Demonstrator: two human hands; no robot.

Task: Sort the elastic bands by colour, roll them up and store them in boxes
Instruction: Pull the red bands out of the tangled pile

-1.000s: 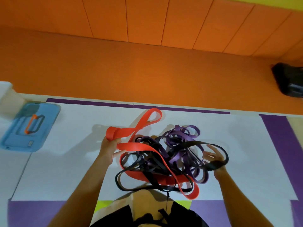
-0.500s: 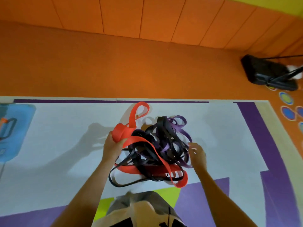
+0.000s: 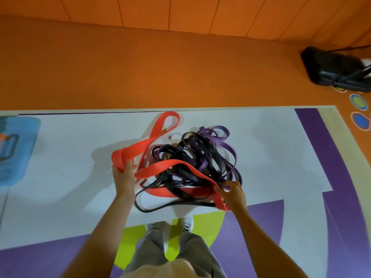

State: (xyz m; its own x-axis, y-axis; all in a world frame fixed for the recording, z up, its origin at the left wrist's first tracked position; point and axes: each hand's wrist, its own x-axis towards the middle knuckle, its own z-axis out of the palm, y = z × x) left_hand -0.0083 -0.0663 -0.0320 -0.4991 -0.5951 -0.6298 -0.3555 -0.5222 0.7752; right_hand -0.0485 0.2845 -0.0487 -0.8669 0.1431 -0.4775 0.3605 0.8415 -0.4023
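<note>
Between left grip (image 3: 123, 177) and right grip (image 3: 233, 194): tangle of bands (image 3: 200, 153), floor mat (image 3: 271, 153) beneath. Running from one grip to the other across the tangle, the wide band (image 3: 160, 166), one loop of it beyond the left grip. Far left of the left grip, a box (image 3: 18, 149). Far right, beyond the right grip, off the mat, a bag (image 3: 331, 69).
</note>
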